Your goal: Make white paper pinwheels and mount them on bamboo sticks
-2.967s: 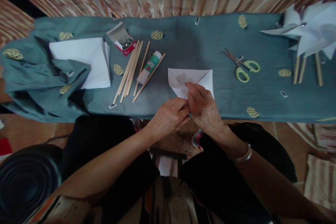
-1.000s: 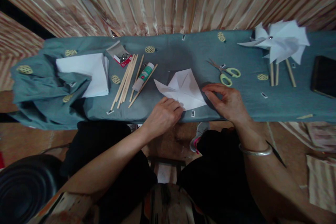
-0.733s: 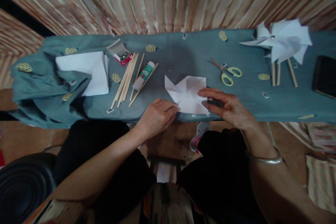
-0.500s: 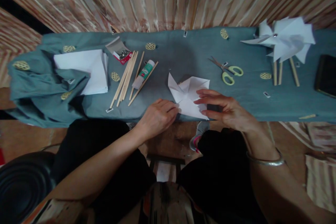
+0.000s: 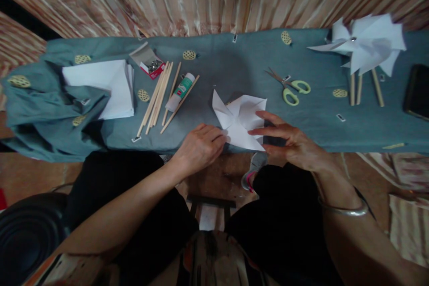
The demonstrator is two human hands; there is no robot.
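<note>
A white paper pinwheel with folded-in blades lies near the table's front edge, between my hands. My left hand is closed, its fingertips pinching the pinwheel's lower left corner. Spread fingers of my right hand rest on the pinwheel's right side, and part of the paper is hidden beneath them. Scissors with green handles lie beyond my right hand. To the left of the pinwheel are a glue stick and several wooden sticks.
A small open box of metal pins stands behind the sticks. Stacked white paper lies at the left, partly under a fold of the teal cloth. Pinwheels on sticks lie at the far right, beside a dark flat object.
My right hand's fingers have shifted slightly and spread wider over the pinwheel's right side. My left hand keeps its pinch. The whole view has moved a little.
</note>
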